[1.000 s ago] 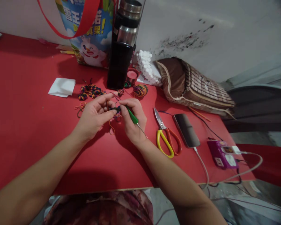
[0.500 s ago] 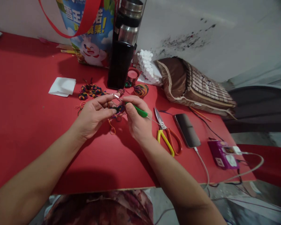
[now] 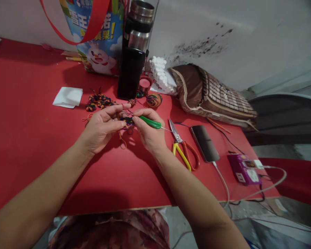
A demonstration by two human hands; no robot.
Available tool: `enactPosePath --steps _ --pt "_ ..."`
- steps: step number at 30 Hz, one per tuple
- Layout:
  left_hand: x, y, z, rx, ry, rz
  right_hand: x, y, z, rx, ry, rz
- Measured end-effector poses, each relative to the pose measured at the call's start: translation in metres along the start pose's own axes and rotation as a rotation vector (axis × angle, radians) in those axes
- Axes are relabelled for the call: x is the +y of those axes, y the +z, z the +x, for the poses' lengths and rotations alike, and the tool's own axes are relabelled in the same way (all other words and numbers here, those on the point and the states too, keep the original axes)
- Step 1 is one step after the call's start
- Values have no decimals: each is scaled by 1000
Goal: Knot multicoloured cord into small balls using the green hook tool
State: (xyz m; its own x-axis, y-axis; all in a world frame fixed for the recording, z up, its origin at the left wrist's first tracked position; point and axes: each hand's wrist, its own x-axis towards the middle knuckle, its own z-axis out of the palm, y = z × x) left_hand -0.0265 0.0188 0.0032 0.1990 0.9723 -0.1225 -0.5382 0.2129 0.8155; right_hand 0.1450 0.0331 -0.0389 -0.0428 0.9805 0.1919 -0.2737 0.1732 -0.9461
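Observation:
My left hand (image 3: pixel 101 128) pinches a small dark multicoloured crochet piece (image 3: pixel 128 121) between thumb and fingers, its index finger stretched out with yarn over it. Closed around a green-handled crochet hook (image 3: pixel 150 122) is my right hand (image 3: pixel 150 133), and its fingertips meet the right side of the piece. The hook's tip is down among the yarn, hard to make out. A loose orange strand (image 3: pixel 122 142) hangs below the work. Just beyond my fingers lie a ball of multicoloured yarn (image 3: pixel 154 100) and several finished-looking crochet pieces (image 3: pixel 100 101).
Scissors (image 3: pixel 180 138) with yellow and orange handles lie right of my right hand, beside a phone (image 3: pixel 204 143) on a cable. A purple box (image 3: pixel 245 169) sits near the right edge. Behind stand a dark phone (image 3: pixel 131 74), a steel flask (image 3: pixel 138 38), a printed bag (image 3: pixel 101 52) and a brown cushion (image 3: pixel 217 93).
The hook has turned slightly and its tip has dropped from the left index fingertip towards the crochet piece. The whole view has shifted a little.

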Motion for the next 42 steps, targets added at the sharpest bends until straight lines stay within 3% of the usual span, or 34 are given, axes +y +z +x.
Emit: enactPosePath --steps 6,15,27,38,42 --pt "0 0 0 36 -2 -28 1 3 -1 35 22 55" --pt "3 0 -1 44 -13 7 -9 6 1 -19 86 212" --pt "2 4 -5 41 74 147 -15 -13 12 -222 87 284" --pt "5 7 -6 79 148 208 -22 -16 13 -236 -200 138" --pt "7 8 -7 88 134 191 -23 -16 14 -208 -220 100"
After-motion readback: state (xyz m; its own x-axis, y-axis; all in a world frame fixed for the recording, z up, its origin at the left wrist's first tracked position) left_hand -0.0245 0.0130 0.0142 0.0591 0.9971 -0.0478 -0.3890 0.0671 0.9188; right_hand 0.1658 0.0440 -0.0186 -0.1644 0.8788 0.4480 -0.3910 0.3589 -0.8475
